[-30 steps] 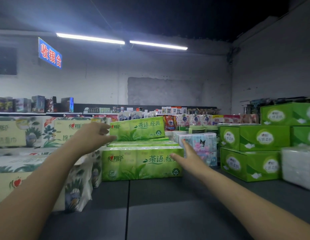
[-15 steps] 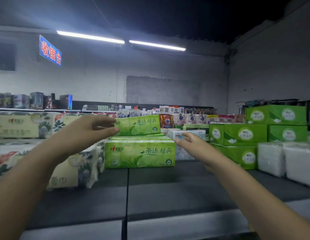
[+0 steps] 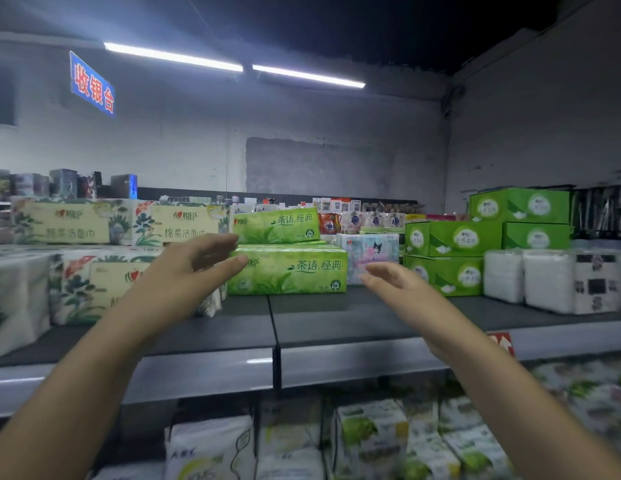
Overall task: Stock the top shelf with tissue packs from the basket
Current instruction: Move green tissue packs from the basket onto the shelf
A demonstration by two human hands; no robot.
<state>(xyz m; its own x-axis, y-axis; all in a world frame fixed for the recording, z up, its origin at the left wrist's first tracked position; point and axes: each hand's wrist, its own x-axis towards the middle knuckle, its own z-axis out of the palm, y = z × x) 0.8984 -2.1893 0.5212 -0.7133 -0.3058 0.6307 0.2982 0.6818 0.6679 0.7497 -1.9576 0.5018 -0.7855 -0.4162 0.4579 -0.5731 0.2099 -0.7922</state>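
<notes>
Dim shop, dark top shelf (image 3: 337, 317) under strip lights (image 3: 174, 57).

Head view. The upper green tissue pack (image 3: 278, 225) is stacked on the lower green tissue pack (image 3: 295, 271), on the shelf between the two sets of fingers.

Left hand (image 3: 177, 282): fingers (image 3: 215, 244) loosely spread, empty, tips at the stack's left end; contact unclear.

Right hand (image 3: 399, 285): fingers (image 3: 375, 270) relaxed, empty, just right of the lower pack.

Pastel cartoon pack (image 3: 371, 251) behind the right fingertips. Cream floral packs (image 3: 184, 225) beyond the left fingers. Green boxes (image 3: 451, 237) right of the right fingers.

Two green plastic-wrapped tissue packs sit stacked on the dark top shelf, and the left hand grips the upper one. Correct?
Not quite. The head view shows the left hand open, gripping nothing. The two green plastic-wrapped tissue packs do sit stacked on the dark top shelf.
</notes>
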